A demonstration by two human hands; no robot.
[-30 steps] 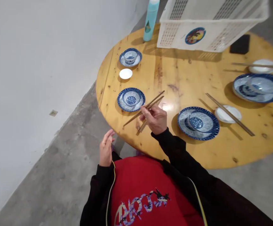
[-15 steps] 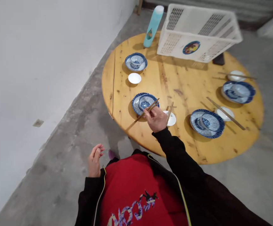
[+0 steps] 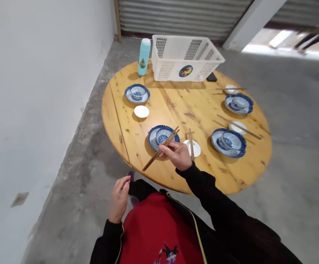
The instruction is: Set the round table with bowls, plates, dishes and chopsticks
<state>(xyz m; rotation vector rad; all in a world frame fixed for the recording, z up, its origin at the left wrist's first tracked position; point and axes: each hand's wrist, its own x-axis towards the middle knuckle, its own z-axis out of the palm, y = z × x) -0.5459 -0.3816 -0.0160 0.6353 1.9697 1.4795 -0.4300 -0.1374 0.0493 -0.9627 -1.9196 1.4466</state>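
A pair of slim brown chopsticks is held in the right hand, sticks close together. They slant above the wooden table, close to its near edge.

White wall, grey floor.

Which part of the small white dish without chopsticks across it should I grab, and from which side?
I'd pinch the white dish by its near rim, coming in from your side. It looks shallow, with a round rim raised off the table, and a blue-patterned plate sits just beyond it. Your left hand looks free; your right hand holds chopsticks.
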